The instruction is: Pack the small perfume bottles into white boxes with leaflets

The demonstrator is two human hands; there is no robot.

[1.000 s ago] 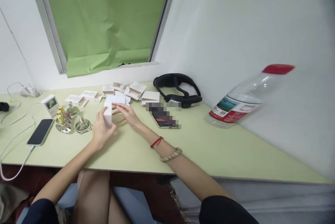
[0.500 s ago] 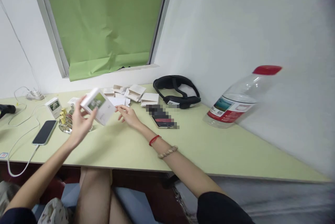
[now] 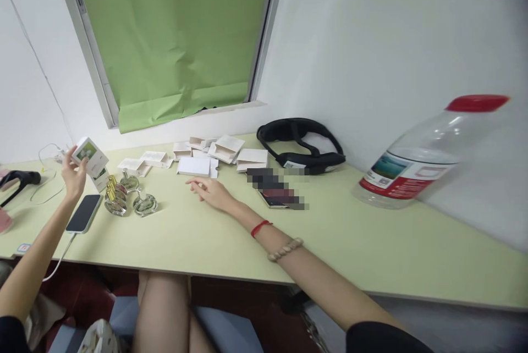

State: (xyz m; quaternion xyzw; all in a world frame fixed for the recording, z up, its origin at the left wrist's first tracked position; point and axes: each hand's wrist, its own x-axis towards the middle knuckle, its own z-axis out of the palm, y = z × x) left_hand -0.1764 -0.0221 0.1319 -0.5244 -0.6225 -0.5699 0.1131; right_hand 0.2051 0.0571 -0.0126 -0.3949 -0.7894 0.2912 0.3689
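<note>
My left hand is closed on a small white box with a green picture, held tilted at the left side of the table. Behind and below it stands another white box, partly hidden. Several glass perfume bottles with gold tops stand to the right of that hand, with two more glass bottles beside them. My right hand hovers over or rests on the table with its fingers loosely bent and apart, holding nothing. A flat white box lies just behind it.
Several opened white cartons lie along the back. A black headset, a pixelated phone and a large water bottle with a red cap are to the right. A charging phone lies at left near the table edge.
My left hand has carried the white box leftward, away from my right hand, to beside the standing box. My right hand is empty and apart from the box. The view has shifted left.
</note>
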